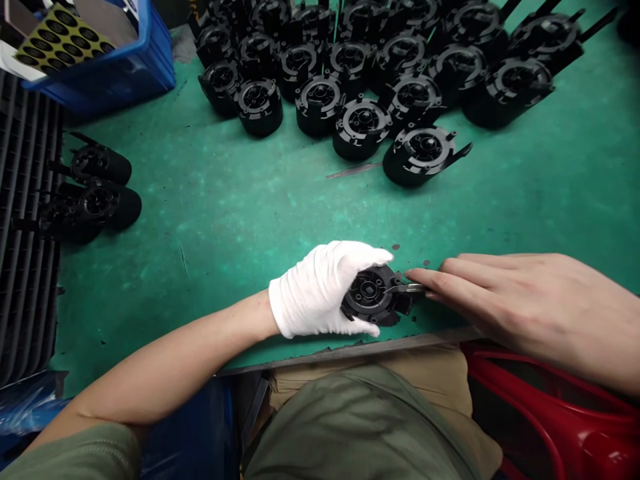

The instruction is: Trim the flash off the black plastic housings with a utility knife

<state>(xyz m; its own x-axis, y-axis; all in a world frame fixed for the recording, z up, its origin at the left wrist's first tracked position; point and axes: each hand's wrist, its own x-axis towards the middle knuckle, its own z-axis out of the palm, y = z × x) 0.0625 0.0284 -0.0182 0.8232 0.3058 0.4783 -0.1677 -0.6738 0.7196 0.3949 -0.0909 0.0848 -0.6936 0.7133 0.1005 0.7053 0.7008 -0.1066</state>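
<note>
Two hands at work, right by the near edge of the green desk (225, 180)! White-gloved, the left hand (320, 290) wraps a round black part (370, 293) from the left, one digit along its far rim, another along its near one. Bare, the right hand (540, 307) grips a slim metal tool (413, 288), tip at the part's open face; touching or just off it, I can't call from here. Nor can I tell whether the part rests on the desk or is held over it.

How does it handle? Moulded plastic, I'd judge: light, stiff, perhaps a touch slick, and that outer wall is the place to hold. Those small tabs on the right look the fragile bit, so best not to squeeze there.

Now the count! One part in the grip, one tool. Across the far side, black housings (361, 130), roughly twenty, overlapping and cut off by the edge of view, so no exact figure. Over left, what look like three more housings (100, 201) beside one slatted black rack (23, 167). Far left, one blue bin (120, 83) with one yellow sticker sheet (63, 41). And near right, one red seat (595, 420)!
</note>
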